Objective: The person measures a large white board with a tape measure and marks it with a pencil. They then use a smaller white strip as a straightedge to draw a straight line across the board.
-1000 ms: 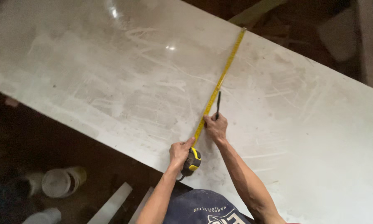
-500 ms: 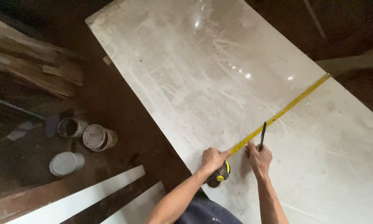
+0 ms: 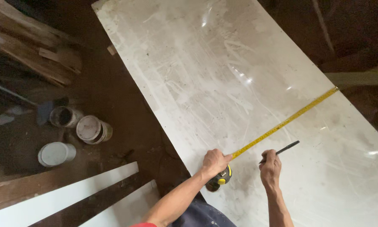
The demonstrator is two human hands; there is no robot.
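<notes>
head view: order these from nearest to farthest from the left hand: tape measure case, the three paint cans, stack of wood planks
From the left hand:
1. Tape measure case, under the hand at the panel's near edge.
2. Paint cans, on the floor to the left.
3. Wood planks, far upper left.

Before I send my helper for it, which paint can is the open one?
Left of the big white panel, three round cans stand on the dark floor. The open can is the farthest, dark inside; the lidded cans nearer have pale tops.
</notes>
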